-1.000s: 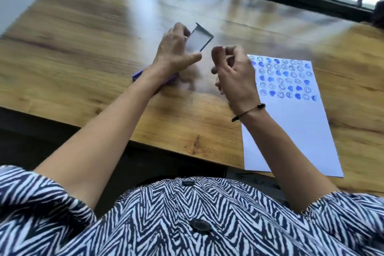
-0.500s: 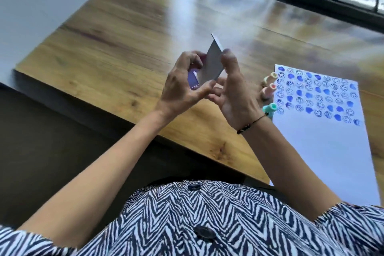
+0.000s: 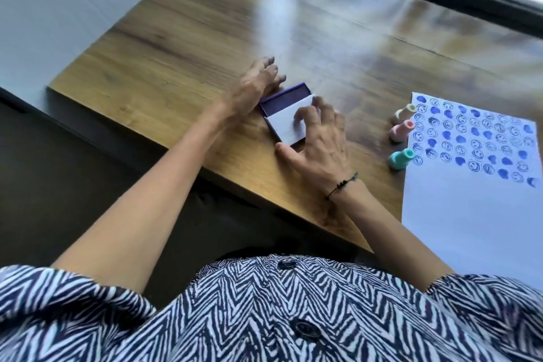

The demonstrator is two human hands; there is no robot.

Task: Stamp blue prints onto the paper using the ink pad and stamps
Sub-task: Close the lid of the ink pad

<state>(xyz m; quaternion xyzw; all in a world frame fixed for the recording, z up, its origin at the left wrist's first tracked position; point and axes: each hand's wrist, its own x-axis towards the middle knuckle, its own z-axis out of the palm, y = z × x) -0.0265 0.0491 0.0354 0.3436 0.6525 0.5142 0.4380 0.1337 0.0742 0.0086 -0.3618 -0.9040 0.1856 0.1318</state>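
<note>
Head view: the ink pad (image 3: 289, 117) is now set down flat on the counter (image 3: 182, 47), left of the frame's centre, where half a second ago it was held up in the air between both hands with its lid tilted open. The pale lid is laid over most of the tray — only a strip of dark blue pad is left showing at the upper edge, so the lid is judged to be sliding shut, not yet seated.

The left hand (image 3: 255, 87) is laid against the tray's upper-left side, fingers spread and not closed on anything; the tray is steadied, not grasped. The right hand (image 3: 320, 141) is spread over the lid, fingertips pressed on its pale top and thumb at the lower corner — an open grip, pushing and not clamping.

Three stamps (image 3: 401, 134) lie untouched at centre right, just beside the paper's left edge. The paper (image 3: 470, 214) at the right edge carries several rows of blue smileys and hearts across its top, the lower part blank.

With the pad being covered and no stamp in hand, the stamping is judged finished or paused.
</note>
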